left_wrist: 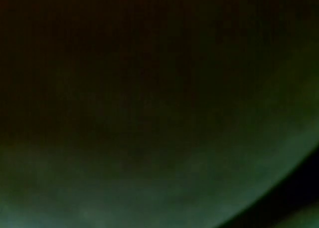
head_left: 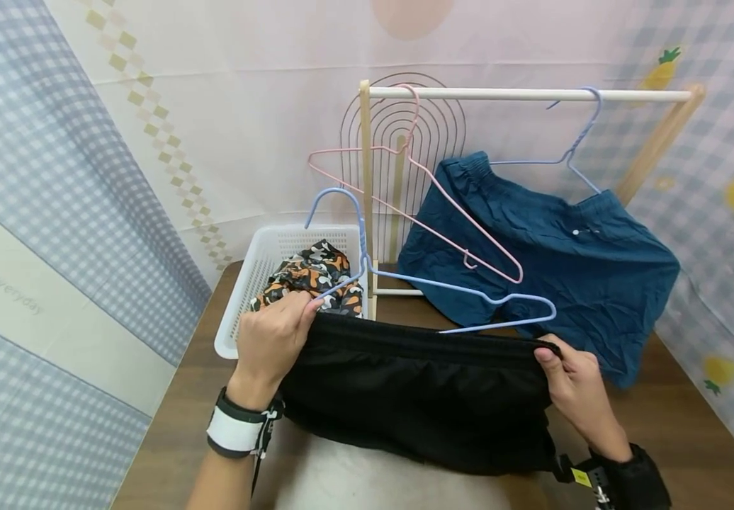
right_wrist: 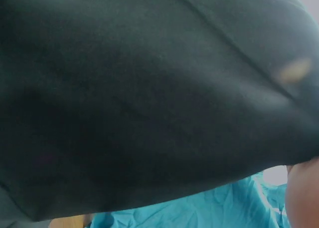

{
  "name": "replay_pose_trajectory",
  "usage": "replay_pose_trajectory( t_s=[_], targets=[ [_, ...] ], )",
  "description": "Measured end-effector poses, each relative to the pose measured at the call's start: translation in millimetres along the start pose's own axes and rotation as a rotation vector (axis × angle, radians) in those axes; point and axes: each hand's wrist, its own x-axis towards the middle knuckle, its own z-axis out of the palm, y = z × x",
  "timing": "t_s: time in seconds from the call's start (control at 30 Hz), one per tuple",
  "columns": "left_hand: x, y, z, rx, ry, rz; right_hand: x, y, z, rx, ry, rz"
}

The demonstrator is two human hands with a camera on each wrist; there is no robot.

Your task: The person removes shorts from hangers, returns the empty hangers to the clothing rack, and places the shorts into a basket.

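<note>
We see a black cloth garment with a broad waistband (head_left: 418, 397) stretched between two hands above a brown wooden tabletop (head_left: 182, 418). The left hand (head_left: 274, 336) has its fingers curled round one end of the waistband, thumb uppermost, and the right hand (head_left: 574, 379) pinches the other end, thumb pressed against the front. Below the waistband, the cloth hangs down towards us.

A light-blue slim clothes hanger (head_left: 363, 237) stands up out of the waistband with its hook raised. One arm runs down to the left thumb, though we cannot tell whether they touch; the other arm lies outside, beyond the waistband and short of the right hand.

Behind, a white round rail (head_left: 533, 94) is held by pale wooden posts (head_left: 367, 184). From it hang a pink slim clothes hanger (head_left: 407, 146) and, further right, a second light-blue hanger (head_left: 572, 150) bearing teal cloth shorts (head_left: 577, 276). Beside the left post we find a white perforated plastic basket (head_left: 239, 312) holding a crumpled camouflage-patterned cloth in orange, black and white (head_left: 316, 273).

The left wrist view is too dark and blurred for us to read; dark cloth fills most of the right one.
</note>
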Motion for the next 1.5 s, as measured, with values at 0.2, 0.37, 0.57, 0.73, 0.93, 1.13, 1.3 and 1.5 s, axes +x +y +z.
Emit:
replay_pose_trajectory(
  t_s=[0.2,0.37,0.57,0.73,0.93,1.13,1.3,1.5],
  targets=[
    [0.1,0.7,-3.1,-0.01,-0.014,0.018,0.1,1.1,8.2,0.064,-0.036,0.01],
    [3.4,3.0,-3.3,-0.021,-0.023,0.021,-3.3,3.2,12.2,0.12,-0.081,0.069],
    [4.5,4.6,-2.9,-0.025,-0.018,0.025,-6.3,3.2,15.5,0.183,-0.159,0.112],
    [3.6,5.9,-1.5,-0.013,-0.029,0.032,-6.4,2.9,16.7,0.191,-0.24,0.131],
    [3.5,6.2,-0.5,0.006,-0.027,0.041,-2.0,1.6,21.8,0.176,-0.347,0.167],
    [3.6,7.5,2.1,0.01,-0.04,0.066,-1.8,-1.2,23.0,0.027,-0.453,0.281],
    [2.7,7.6,3.5,0.014,-0.055,0.072,0.1,-0.7,19.7,-0.019,-0.569,0.407],
    [1.9,8.2,3.8,0.019,-0.06,0.067,-1.5,7.9,13.2,0.127,-0.535,0.391]
  ],
)
